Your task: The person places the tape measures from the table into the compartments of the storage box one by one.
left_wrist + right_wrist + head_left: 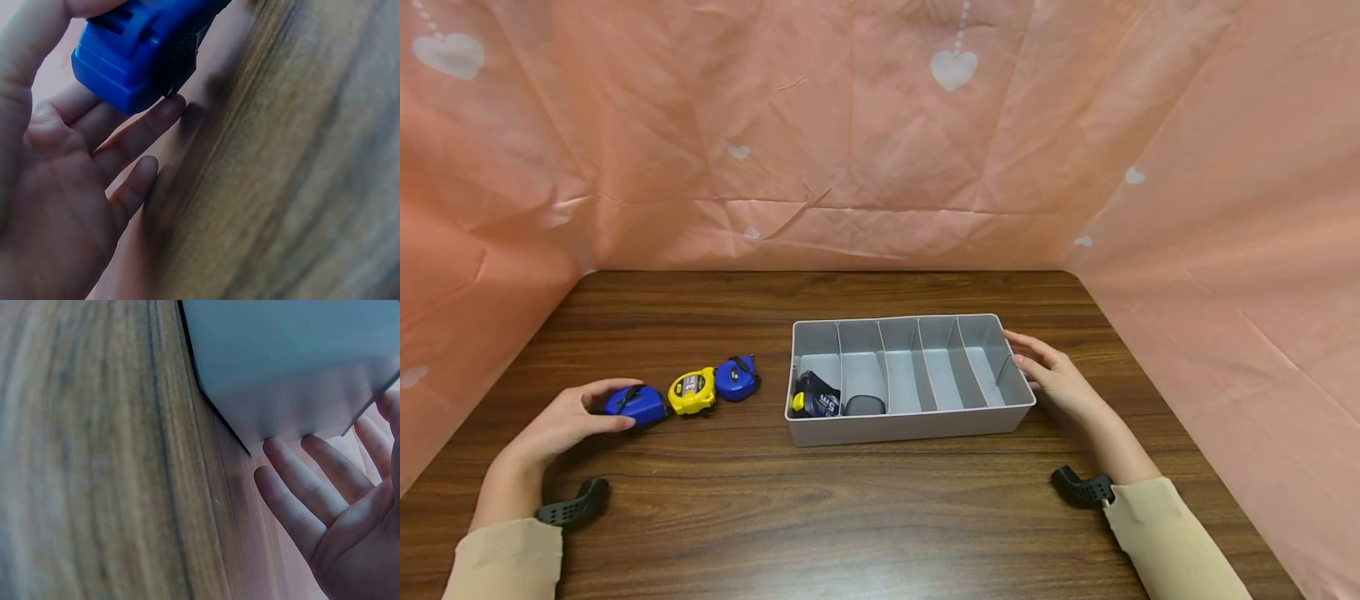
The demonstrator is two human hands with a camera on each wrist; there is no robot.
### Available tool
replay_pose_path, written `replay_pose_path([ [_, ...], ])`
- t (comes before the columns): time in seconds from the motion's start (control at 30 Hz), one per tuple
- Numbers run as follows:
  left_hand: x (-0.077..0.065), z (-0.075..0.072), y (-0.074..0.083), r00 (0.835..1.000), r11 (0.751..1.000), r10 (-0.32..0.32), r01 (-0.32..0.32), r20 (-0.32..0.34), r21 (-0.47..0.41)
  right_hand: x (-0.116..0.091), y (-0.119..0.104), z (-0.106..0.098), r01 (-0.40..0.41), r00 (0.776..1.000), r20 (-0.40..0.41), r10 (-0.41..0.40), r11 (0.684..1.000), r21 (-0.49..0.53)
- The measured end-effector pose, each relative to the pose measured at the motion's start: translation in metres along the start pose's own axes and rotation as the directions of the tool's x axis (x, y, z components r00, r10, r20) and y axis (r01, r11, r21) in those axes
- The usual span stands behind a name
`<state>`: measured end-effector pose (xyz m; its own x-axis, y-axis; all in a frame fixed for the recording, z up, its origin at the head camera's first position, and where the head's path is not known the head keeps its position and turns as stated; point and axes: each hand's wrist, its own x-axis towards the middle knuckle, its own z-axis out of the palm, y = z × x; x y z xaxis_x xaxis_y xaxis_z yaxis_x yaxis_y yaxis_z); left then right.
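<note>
On the left of the table, my left hand [561,421] holds a blue tape measure [637,404] between thumb and fingers. In the left wrist view the blue case [119,62] sits between the thumb and fingers, near the wood. A yellow tape measure [692,392] lies just right of it, and beyond that a second blue tape measure [737,379]. My right hand [1060,379] touches the right end of a grey divided tray [910,423]. Its fingers are loosely extended, with fingertips against the tray's end wall [300,412] in the right wrist view.
The tray's leftmost compartment holds a dark tape measure [817,397] with a yellow part. A dark grey rounded object [865,406] sits in the compartment beside it. Pink cloth [865,133] with hearts hangs behind and along the sides of the wooden table [737,508].
</note>
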<state>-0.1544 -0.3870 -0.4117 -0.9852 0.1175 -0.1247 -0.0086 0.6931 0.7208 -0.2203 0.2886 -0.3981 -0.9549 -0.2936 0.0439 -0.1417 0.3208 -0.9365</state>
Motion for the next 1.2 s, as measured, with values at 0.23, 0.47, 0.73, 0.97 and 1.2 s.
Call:
replay_pose_path([
  [0.23, -0.0006, -0.0007, -0.0005, 1.000, 1.000, 0.012, -0.012, -0.025, 0.003, 0.0004, 0.0006, 0.0000, 0.011, 1.000, 0.003, -0.011, 1.000, -0.006],
  [0.47, 0.0004, -0.0004, -0.0023, 0.999, 1.000, 0.020, -0.020, -0.041, 0.007, 0.0009, 0.0003, 0.0003, 0.013, 1.000, 0.003, -0.013, 1.000, -0.011],
  [0.73, 0.0005, -0.0013, -0.0022, 0.997, 1.000, 0.031, -0.030, -0.070, 0.004, 0.0015, 0.0000, 0.0005, 0.007, 1.000, 0.000, -0.007, 1.000, -0.008],
  [0.97, -0.0007, -0.0024, 0.0008, 0.995, 0.999, 0.038, -0.040, -0.094, -0.018, 0.0010, 0.0011, 0.0004, 0.005, 1.000, -0.002, -0.005, 1.000, -0.009],
  [1.2, 0.0003, -0.0022, 0.0039, 0.991, 0.997, 0.063, -0.066, -0.122, -0.027, 0.0006, 0.0025, 0.0001, 0.014, 1.000, -0.006, -0.014, 1.000, -0.002],
])
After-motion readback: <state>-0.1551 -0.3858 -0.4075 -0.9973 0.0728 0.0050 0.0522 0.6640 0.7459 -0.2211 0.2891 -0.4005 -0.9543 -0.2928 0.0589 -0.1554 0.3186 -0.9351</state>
